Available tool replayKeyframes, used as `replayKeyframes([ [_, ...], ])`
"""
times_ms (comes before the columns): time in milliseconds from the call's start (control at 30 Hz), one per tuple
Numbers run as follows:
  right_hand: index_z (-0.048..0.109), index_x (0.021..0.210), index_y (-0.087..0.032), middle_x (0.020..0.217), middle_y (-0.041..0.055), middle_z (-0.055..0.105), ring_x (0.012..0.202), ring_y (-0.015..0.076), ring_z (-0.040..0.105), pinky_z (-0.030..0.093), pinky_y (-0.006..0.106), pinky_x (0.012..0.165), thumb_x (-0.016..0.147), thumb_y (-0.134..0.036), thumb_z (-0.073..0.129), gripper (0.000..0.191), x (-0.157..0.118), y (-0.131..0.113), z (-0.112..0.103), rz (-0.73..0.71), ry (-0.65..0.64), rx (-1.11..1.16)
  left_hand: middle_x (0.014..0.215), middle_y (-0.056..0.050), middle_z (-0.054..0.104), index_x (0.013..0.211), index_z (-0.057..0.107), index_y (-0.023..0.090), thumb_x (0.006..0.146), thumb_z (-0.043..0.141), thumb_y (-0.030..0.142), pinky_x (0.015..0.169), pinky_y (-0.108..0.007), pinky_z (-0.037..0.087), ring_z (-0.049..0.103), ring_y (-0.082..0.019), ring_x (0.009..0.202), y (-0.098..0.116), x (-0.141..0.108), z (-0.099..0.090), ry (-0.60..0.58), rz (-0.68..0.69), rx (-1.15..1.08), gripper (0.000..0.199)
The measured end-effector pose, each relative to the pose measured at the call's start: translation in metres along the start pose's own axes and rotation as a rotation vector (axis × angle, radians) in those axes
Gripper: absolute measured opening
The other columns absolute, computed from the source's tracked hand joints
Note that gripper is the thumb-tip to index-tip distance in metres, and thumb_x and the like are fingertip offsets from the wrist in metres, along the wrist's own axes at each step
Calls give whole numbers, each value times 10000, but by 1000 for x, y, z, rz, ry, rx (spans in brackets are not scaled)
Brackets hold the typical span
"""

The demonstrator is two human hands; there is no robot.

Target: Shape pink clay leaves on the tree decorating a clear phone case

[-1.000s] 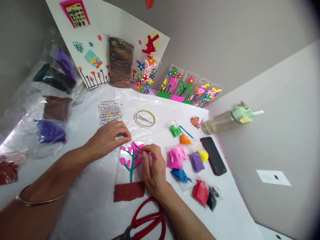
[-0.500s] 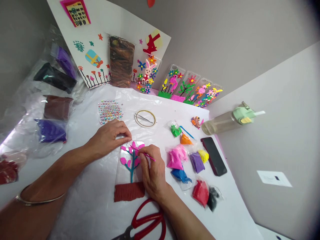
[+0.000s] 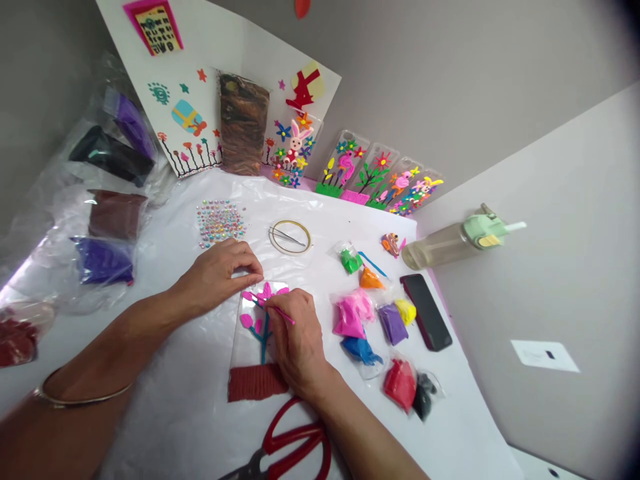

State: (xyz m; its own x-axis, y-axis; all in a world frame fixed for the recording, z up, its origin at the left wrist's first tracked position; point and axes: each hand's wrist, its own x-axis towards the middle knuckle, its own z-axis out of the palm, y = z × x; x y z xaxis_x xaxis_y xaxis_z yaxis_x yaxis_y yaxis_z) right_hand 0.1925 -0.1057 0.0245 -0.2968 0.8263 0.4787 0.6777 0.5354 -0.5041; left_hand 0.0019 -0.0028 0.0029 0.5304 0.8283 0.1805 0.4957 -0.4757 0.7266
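Observation:
A clear phone case point(image 3: 246, 347) lies on the white table, bearing a teal clay stem, pink petals and a ribbed brown clay base point(image 3: 257, 383). My right hand point(image 3: 300, 340) pinches a thin pink tool point(image 3: 283, 313), its tip over the upper petals, and covers the case's right side. At the case's top edge rests my left hand point(image 3: 220, 273), its thumb and fingertips brought together at the upper corner. Whatever may be between those fingertips is too small to make out.
Red-handled scissors point(image 3: 295, 443) lie below my right wrist. Rhinestones point(image 3: 221, 222) and a bangle point(image 3: 290, 237) sit beyond my hands. Bagged clay point(image 3: 353, 313), a phone point(image 3: 427, 312) and a bottle point(image 3: 440, 245) are at the right. Decorated cases point(image 3: 343, 163) lean at the back.
My right hand has shifted left over the case with the pink tool, whose tip has moved towards the upper left petals. My left hand has stayed put.

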Motion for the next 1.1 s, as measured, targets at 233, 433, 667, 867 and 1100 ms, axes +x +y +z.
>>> replayKeyframes([
  [233,526,1111,-224,893,38,684,800,195,600,490,377,829,1020,-73,430,201,-1,2,6,-21,-4,14,874,-13,683,813,718,241,927,624,387,863,-375,418,581,-228,916,-1,0,0,3,3,-5,207],
  [433,528,1111,-205,909,43,690,805,193,595,464,368,836,1018,-67,424,196,-1,3,9,-27,-28,-8,865,-13,682,805,717,235,929,629,372,864,-373,412,579,-227,914,-1,0,1,9,10,-7,204],
  [667,562,1075,-170,859,55,663,779,204,561,432,371,855,1032,-67,366,226,1,1,9,-115,-100,-153,869,-12,681,818,719,234,926,633,377,870,-371,411,580,-226,919,-2,0,1,16,18,-10,199],
  [867,549,1080,-174,855,50,663,775,197,557,427,363,850,1038,-71,359,221,2,0,8,-130,-77,-155,867,-12,678,813,721,231,931,622,383,870,-371,409,579,-226,915,0,0,1,12,13,-8,216],
  [1100,519,1061,-178,828,38,641,727,181,546,425,349,810,1007,-49,409,178,1,2,8,-110,1,-61,873,-15,678,819,727,225,926,631,371,866,-369,410,576,-227,917,-1,0,1,10,6,-11,205],
])
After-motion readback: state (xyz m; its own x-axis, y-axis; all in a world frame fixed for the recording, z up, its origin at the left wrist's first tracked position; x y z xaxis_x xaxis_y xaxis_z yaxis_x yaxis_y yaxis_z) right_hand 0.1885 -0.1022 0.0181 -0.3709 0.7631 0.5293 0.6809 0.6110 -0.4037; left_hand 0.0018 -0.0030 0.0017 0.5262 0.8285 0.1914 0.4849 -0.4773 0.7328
